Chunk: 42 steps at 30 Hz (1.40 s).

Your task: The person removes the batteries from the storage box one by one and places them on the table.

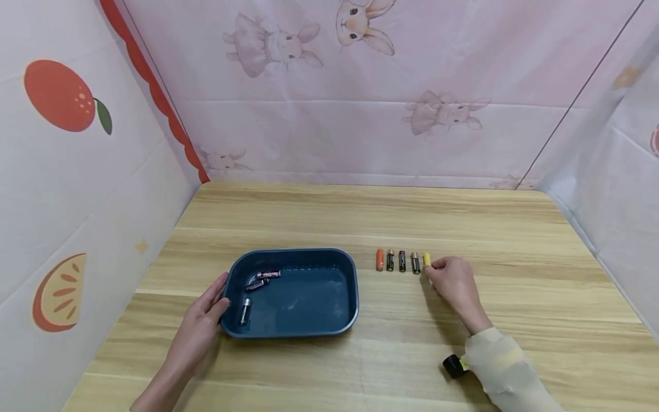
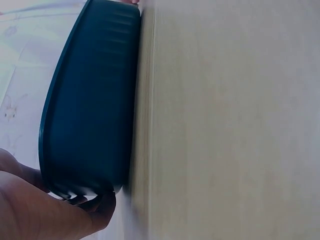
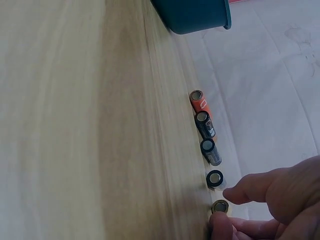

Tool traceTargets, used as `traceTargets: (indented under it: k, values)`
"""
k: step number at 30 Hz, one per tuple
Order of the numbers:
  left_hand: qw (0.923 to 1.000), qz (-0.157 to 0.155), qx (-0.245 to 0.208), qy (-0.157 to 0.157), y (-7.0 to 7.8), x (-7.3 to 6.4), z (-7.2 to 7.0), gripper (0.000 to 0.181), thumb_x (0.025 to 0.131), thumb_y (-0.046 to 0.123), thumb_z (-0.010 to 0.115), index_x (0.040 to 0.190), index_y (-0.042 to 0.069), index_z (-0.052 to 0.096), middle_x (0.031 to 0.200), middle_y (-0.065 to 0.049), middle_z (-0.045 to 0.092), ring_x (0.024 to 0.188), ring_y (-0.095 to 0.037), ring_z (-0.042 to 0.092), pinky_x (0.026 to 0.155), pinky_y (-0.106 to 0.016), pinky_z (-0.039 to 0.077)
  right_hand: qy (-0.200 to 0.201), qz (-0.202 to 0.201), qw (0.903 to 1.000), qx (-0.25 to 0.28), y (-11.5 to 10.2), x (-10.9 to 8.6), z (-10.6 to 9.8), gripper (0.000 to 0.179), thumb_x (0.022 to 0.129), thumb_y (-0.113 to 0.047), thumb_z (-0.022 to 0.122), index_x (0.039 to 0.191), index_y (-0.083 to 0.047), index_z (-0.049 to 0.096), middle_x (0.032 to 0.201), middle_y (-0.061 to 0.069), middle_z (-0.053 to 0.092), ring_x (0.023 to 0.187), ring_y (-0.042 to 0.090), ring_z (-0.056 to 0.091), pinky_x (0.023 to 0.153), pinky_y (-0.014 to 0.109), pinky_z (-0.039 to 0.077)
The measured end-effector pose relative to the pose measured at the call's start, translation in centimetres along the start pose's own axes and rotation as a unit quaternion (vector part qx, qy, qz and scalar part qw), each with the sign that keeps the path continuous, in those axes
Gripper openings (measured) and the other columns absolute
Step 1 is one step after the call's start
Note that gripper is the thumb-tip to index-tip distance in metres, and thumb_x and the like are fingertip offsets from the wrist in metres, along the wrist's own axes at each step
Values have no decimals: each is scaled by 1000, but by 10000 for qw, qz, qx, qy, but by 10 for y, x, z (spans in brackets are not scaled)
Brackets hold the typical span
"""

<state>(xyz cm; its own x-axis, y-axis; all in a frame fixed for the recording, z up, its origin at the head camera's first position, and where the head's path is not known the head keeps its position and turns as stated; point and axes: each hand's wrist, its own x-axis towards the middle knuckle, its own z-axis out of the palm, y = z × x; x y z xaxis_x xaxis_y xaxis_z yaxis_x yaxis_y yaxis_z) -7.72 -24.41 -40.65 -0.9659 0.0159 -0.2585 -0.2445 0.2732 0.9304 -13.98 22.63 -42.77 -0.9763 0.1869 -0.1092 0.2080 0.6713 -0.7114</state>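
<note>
A dark blue tray (image 1: 309, 333) stands on the table with several batteries inside, among them a silver-and-black battery (image 1: 245, 312) near its left wall. My left hand (image 1: 198, 326) grips the tray's left end, thumb at the rim and fingers against the outer wall (image 2: 90, 100). To the right of the tray, my right hand (image 1: 455, 280) has thumb and finger about a yellow battery (image 1: 427, 259), at the right end of a row. Left of it lie an orange battery (image 1: 379, 260) and several black batteries (image 1: 402, 261), side by side, ends facing me (image 3: 208, 145).
A black round-ended object (image 1: 454, 366) shows beside my right sleeve (image 1: 507, 366). The wood-grain table (image 1: 401, 355) reaches back to a pink rabbit-print curtain (image 1: 329, 137). White printed sheets (image 1: 103, 189) hang along both sides.
</note>
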Motion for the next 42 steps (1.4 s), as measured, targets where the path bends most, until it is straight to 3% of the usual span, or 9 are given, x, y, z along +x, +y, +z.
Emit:
traceTargets:
  k: [15,22,27,34,39,42]
  values:
    - [10000,-41,-23,-5,-1,1,0,60,112,7,35,167,13,14,172,-8,10,157,-25,10,124,-46,19,-192,133,9991,356,1,-9,-7,44,99,-20,67,128,13,62,102,21,72,72,19,67,55,26,54]
    - [9999,117,-10,-7,-1,2,1,59,112,9,35,167,11,14,172,-9,12,156,-24,12,123,-44,20,213,-695,9963,454,-27,-10,-20,44,101,-24,65,129,9,65,106,18,70,85,26,64,63,26,52]
    - [9998,175,28,-4,-1,1,1,59,112,9,36,166,10,14,172,-11,12,156,-25,13,123,-44,20,-151,-1356,9888,606,-72,-11,-27,39,103,-24,63,131,3,65,108,15,71,92,27,66,71,29,55]
    - [9998,186,-11,2,0,0,1,59,112,9,35,166,10,14,172,-10,12,156,-25,12,123,-45,19,-758,-2439,9645,670,-143,-9,-13,32,103,-20,65,129,-2,69,112,12,73,100,26,67,82,41,58]
    - [9998,169,-67,21,0,0,1,59,112,9,35,166,9,14,172,-10,12,156,-25,13,123,-46,19,-1419,-3184,9344,730,-183,-2,20,30,102,-18,66,126,-1,71,113,10,74,101,22,67,86,38,58]
    - [9999,149,-78,36,0,0,1,58,112,8,35,166,9,14,172,-10,12,156,-25,12,123,-46,18,-1853,-3339,9217,689,-201,1,46,28,102,-18,66,125,-1,71,113,9,73,100,19,67,86,31,58]
